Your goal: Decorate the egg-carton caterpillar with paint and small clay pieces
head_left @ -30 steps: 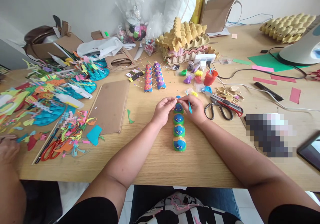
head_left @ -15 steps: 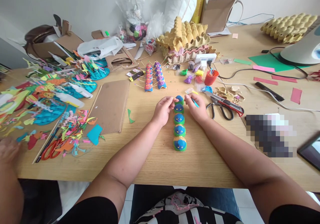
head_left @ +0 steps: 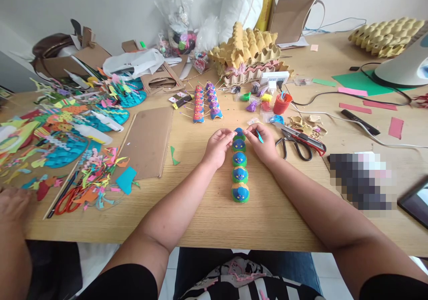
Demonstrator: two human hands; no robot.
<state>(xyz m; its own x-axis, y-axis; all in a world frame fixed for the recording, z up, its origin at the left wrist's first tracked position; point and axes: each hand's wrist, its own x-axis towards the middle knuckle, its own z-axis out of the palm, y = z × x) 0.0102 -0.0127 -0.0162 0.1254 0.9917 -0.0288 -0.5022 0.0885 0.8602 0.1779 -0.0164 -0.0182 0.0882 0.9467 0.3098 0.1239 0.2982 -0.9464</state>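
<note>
A strip of egg-carton cups (head_left: 240, 160), painted blue and green with small yellow dots, lies lengthwise in front of me. At its far cup my left hand (head_left: 218, 147) is closed in a pinch from the left; whatever its fingertips hold is too small to make out. From the right, my right hand (head_left: 264, 145) reaches the same cup with thumb and forefinger. A small blue stick-like tool (head_left: 259, 136) is tucked in the fingers of that hand. Two finished-looking egg-carton strips, one red and blue (head_left: 198, 104) and one purple and blue (head_left: 214, 101), stand beyond, with thin sticks poking out sideways.
Black-handled scissors (head_left: 302, 152) and a red utility knife (head_left: 309, 141) lie right of my right hand. A red cup (head_left: 281, 104) and clay bags stand behind. Cardboard (head_left: 149, 144) and colourful paper scraps (head_left: 96, 175) cover the left. Another person's hand (head_left: 15, 202) rests at far left.
My right hand has shifted slightly left, bringing its fingertips to the far cup and close to my left fingertips. The blue tool has turned a little with it.
</note>
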